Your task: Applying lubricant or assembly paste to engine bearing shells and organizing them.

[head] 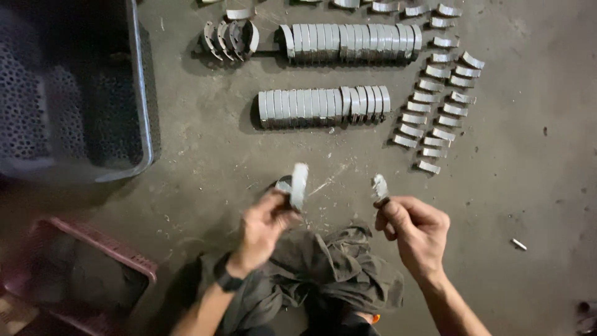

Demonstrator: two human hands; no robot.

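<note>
My left hand [264, 227] holds a curved grey metal shell piece [298, 185] upright above the floor. My right hand [415, 227] pinches a small pale scrap, like abrasive paper or cloth [379, 186], between thumb and fingers. The two hands are apart, about a hand's width. A black band sits on my left wrist [226, 280]. Below both hands lies a crumpled dark grey cloth [323, 267].
Two long rows of similar metal shells [323, 106] [351, 42] stand on edge on the concrete floor ahead. Several more shells [435, 106] lie in columns at right. A dark perforated crate [74, 93] is at left, a reddish crate [93, 261] at lower left.
</note>
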